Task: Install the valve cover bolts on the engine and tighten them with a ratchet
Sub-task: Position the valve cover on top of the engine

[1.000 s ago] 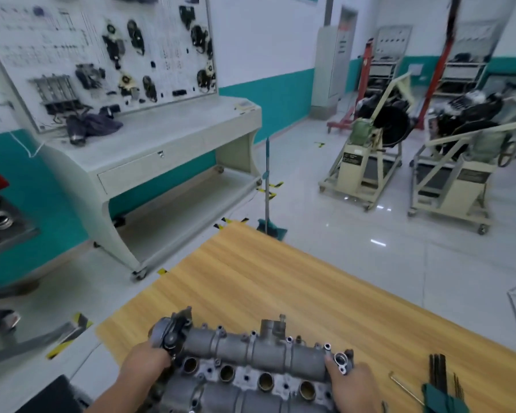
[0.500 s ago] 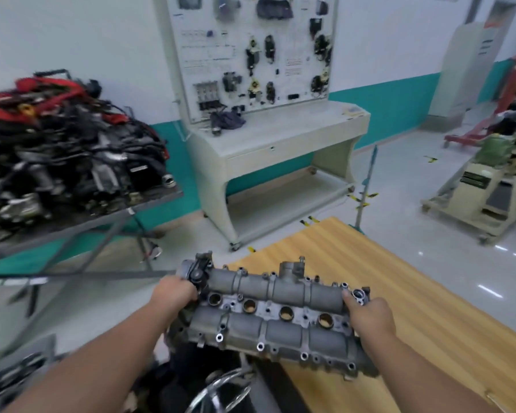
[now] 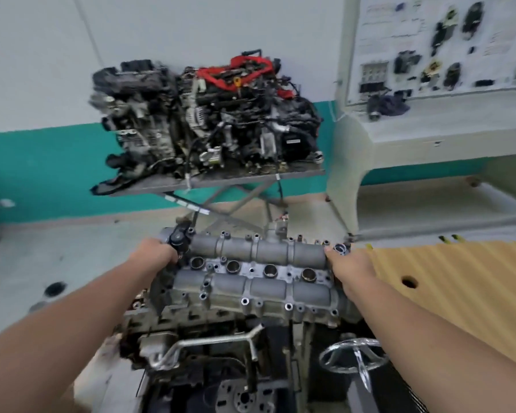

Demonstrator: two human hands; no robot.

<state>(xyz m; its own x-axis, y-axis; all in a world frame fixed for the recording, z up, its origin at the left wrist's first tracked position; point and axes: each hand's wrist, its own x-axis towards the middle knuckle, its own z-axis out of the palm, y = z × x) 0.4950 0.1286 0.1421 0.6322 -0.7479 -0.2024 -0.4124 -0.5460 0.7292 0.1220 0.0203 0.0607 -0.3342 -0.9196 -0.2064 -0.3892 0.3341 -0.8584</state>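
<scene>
Valve cover (image 3: 252, 275) atop engine (image 3: 209, 338), left grip (image 3: 155, 254) and right grip (image 3: 350, 263) clasping its ends.

— Valve cover (image 3: 252, 271): cast metal, matt grey, grainy; bore rims brighter, machined smooth.
— And the engine (image 3: 209, 332) underneath?
— Duller metal, stained, rough in places. Bent pipe (image 3: 218, 342) across its front: bright, polished. Handwheel (image 3: 353, 354) beside it: chromed, glossy.
— Table (image 3: 459, 281) on the right?
— Wood-look top, pale yellow grain, smooth, low sheen.
— Further back?
— Second engine (image 3: 209, 120): mostly black plastic and dark metal, some red parts, all blurred. Display stand (image 3: 429, 126): painted, smooth, off-white. Floor (image 3: 57, 251): smooth, faintly shiny.
</scene>
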